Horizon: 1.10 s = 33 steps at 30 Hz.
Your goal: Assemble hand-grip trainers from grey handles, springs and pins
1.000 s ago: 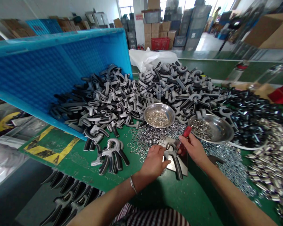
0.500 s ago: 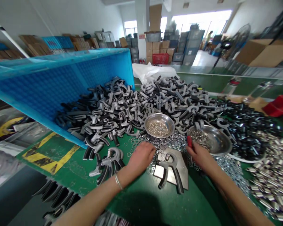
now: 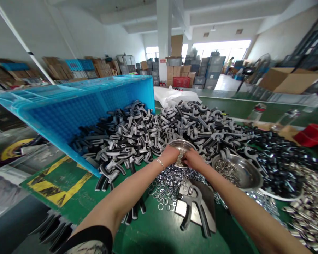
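Both hands meet over the small steel dish [image 3: 175, 144], which sits on the green table [image 3: 159, 233] between the heap of grey-and-black handles [image 3: 148, 130] and the spread of loose rings [image 3: 164, 188]. The left hand [image 3: 170, 155] and the right hand [image 3: 194, 160] have their fingers bunched down into the dish's small metal pieces [image 3: 180, 154]. It cannot be told whether either hand pinches a piece.

Risks, as judged:
- The dish is shallow and both hands bear on it, so pressure on the rim could tip it and spill pieces among the rings.
- A piece this small could slip from the fingertips and be lost in that litter.
- The forearms pass close over the assembled hand grip [image 3: 194, 206] on its metal plate [image 3: 210, 197], and a brush could shift it.
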Each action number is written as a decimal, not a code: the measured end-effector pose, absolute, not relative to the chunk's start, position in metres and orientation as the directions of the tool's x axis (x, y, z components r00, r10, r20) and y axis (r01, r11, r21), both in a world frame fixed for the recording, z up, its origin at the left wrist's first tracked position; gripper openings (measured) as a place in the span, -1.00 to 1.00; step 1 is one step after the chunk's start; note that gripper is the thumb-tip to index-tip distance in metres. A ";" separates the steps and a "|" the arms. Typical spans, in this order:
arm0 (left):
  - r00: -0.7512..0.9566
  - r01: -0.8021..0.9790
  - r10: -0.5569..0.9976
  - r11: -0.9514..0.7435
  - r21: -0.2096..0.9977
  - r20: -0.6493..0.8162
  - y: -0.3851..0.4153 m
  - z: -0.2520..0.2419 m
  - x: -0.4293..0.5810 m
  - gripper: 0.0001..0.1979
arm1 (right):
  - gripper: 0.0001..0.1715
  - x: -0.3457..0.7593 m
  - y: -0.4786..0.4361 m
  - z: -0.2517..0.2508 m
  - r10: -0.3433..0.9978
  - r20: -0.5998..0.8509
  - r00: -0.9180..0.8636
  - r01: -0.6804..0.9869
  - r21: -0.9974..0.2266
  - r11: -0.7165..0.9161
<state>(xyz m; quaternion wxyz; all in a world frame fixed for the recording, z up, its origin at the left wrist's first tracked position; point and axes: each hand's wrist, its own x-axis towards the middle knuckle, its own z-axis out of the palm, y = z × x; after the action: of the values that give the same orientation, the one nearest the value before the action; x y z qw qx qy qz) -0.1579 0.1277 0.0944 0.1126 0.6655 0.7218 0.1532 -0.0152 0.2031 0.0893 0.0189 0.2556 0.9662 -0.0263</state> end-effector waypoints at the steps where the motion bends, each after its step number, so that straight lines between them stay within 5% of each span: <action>1: -0.105 0.930 0.994 0.084 0.359 0.040 0.126 0.091 -0.161 -0.90 | -0.70 -0.018 0.205 0.085 0.498 -0.060 -0.865 0.501 -0.040 0.865; 8: -0.171 0.900 0.984 0.135 0.415 0.052 0.125 0.087 -0.168 -0.85 | -0.67 -0.016 0.204 0.069 0.545 -0.077 -0.835 0.550 -0.063 0.833; 19: -0.073 0.601 0.996 0.000 0.800 0.055 0.013 0.070 -0.093 -0.90 | -0.63 -0.017 0.199 0.064 0.578 -0.037 -0.815 0.567 -0.259 0.782; 29: -0.077 0.676 0.991 -0.032 0.736 0.114 0.002 0.051 -0.060 -0.94 | -0.81 0.004 0.196 0.079 0.675 0.159 -0.720 0.472 -0.602 0.645; 33: -0.037 0.798 0.989 -0.059 0.600 0.145 -0.003 0.051 -0.058 -0.92 | -0.73 0.049 0.168 0.075 0.710 0.170 -0.683 0.414 -0.711 0.568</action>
<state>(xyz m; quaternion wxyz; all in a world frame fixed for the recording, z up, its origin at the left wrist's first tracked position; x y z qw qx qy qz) -0.0576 -0.0029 0.0505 0.1718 0.6724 0.6642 0.2778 0.0486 0.1679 0.0748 -0.2252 0.3283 0.8563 -0.3289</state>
